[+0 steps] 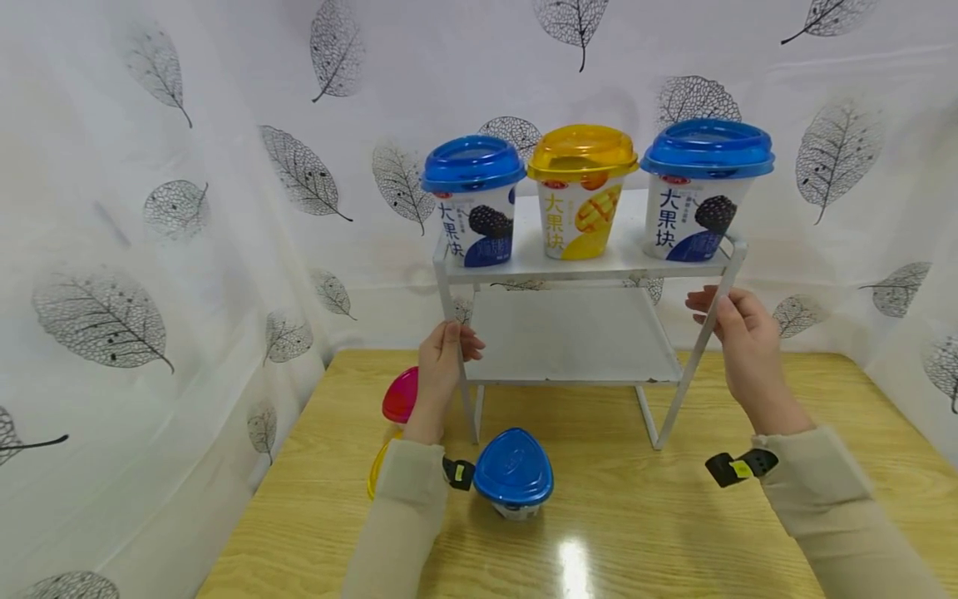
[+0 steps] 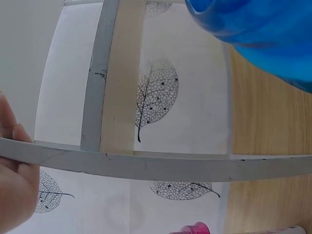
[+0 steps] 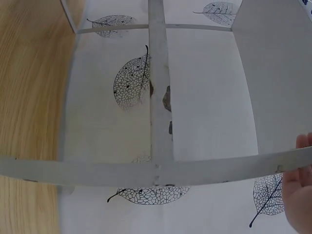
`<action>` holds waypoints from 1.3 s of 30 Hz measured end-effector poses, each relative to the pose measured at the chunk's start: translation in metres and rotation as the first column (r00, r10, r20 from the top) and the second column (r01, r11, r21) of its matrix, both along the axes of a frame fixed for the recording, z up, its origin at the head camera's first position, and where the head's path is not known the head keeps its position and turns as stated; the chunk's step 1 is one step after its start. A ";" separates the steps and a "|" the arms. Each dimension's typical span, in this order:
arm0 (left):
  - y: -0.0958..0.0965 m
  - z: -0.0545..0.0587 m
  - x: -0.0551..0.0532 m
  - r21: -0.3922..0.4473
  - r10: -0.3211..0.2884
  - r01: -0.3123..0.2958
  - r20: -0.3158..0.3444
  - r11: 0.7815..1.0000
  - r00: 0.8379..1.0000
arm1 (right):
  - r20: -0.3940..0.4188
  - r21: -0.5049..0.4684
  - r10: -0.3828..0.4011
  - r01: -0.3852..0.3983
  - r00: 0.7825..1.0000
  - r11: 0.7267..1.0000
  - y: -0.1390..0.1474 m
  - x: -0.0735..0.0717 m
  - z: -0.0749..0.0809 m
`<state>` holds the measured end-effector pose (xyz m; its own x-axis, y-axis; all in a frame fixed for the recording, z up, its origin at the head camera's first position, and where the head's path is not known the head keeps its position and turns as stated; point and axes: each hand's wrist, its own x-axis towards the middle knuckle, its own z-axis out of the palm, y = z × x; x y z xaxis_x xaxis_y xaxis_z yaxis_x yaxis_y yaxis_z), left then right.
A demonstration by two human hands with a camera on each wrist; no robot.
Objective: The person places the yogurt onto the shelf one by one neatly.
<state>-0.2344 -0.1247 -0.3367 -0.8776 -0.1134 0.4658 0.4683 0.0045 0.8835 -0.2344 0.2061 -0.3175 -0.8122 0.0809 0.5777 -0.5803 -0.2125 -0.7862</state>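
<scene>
A white two-tier metal rack (image 1: 572, 383) stands between my hands. My left hand (image 1: 440, 358) holds its left front leg, thumb in front and fingers reaching behind. On the right front leg, my right hand (image 1: 748, 341) holds in a similar way, with fingers past the inner side. Three lidded fruit yogurt cups stand upright on the top shelf: a blue-lidded cup (image 1: 479, 212) at left, a yellow-lidded cup (image 1: 580, 200) in the middle, a larger-looking blue-lidded cup (image 1: 696, 200) at right. The wrist views show the rack's bars (image 2: 195, 168) crossing in front of the fingers.
A blue-lidded cup (image 1: 515, 470) sits on the wooden table (image 1: 614, 516) in front of the rack. Partly behind my left arm are a pink-lidded cup (image 1: 399, 396) and a yellow lid (image 1: 377, 474). A leaf-patterned white curtain (image 1: 224, 291) surrounds the table's back and sides.
</scene>
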 end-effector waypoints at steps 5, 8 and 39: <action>-0.002 -0.011 -0.010 0.014 -0.011 0.011 -0.014 1.000 1.000 | -0.025 -0.007 0.102 -0.102 0.994 0.995 0.000 -0.002 0.002; -0.002 -0.013 -0.011 0.007 0.004 -0.004 -0.020 1.000 1.000 | -0.021 0.002 0.116 -0.116 0.993 0.993 -0.002 -0.004 0.004; -0.007 -0.032 0.051 -0.222 0.189 -0.148 0.178 0.964 0.966 | -0.035 -0.095 0.012 -0.016 0.999 0.995 -0.011 -0.008 0.002</action>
<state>-0.1834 -0.1319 -0.3685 -0.9301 -0.1874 0.3158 0.2634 0.2585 0.9294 -0.2424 0.1951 -0.3152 -0.7935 0.1254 0.5955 -0.6031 -0.2935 -0.7417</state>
